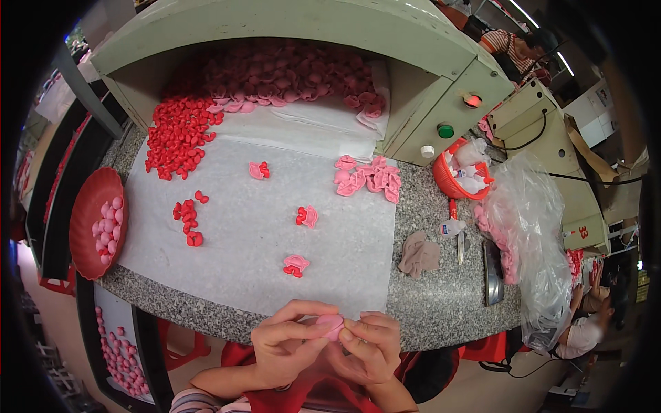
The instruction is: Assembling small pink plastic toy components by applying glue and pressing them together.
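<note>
Close to the table's front edge, a rounded pink piece (330, 325) is pinched between the fingertips of both hands. My left hand (284, 339) grips it from the left, fingers curled and thumb against it. From the other side, the thumb and fingers of my right hand (372, 346) close on its edge. Its exact kind is not clear. On the white paper (241, 220) beyond my hands lie three pink pieces with small red pieces beside them: a near one (297, 261), a middle one (311, 217) and a far one (255, 169).
Red pieces (177, 134) and pink pieces (289, 72) are heaped under a pale green machine housing (289, 24). A red bowl (79, 224) holds pink balls at left. At right are an orange basket (447, 180), a cloth (418, 254), scissors (460, 248) and a phone (493, 273).
</note>
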Available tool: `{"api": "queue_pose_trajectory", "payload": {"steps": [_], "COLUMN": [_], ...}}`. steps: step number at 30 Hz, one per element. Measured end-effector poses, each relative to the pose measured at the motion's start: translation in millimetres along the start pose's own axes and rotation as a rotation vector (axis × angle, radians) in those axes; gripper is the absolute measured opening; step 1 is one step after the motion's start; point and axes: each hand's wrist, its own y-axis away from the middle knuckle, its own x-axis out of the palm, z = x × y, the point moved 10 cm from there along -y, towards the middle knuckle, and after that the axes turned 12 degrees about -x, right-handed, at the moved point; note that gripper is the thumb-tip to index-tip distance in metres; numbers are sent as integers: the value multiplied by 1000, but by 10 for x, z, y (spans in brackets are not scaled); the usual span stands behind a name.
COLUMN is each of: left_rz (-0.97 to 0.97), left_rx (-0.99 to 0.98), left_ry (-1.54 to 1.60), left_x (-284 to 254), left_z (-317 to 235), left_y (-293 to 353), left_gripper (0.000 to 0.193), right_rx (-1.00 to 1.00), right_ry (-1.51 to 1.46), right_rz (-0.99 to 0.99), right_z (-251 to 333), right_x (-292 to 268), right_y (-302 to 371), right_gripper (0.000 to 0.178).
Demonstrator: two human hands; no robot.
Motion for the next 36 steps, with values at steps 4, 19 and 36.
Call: {"api": "queue_pose_trajectory", "payload": {"steps": [4, 19, 36], "left_rz": [-6, 13, 165], "left_rx": [-44, -11, -47], "left_ry": [43, -101, 60], "left_x": [-7, 51, 54], "left_z": [64, -28, 10], "left_y": [-2, -4, -27], "left_gripper": [20, 21, 18], "right_rx": [1, 3, 440], "right_ry": [9, 37, -507], "right_rz": [-3, -10, 139], "right_z": [-5, 12, -333], "right_x": [3, -32, 77], "right_y": [-6, -9, -69], "right_gripper": [39, 42, 43]}}
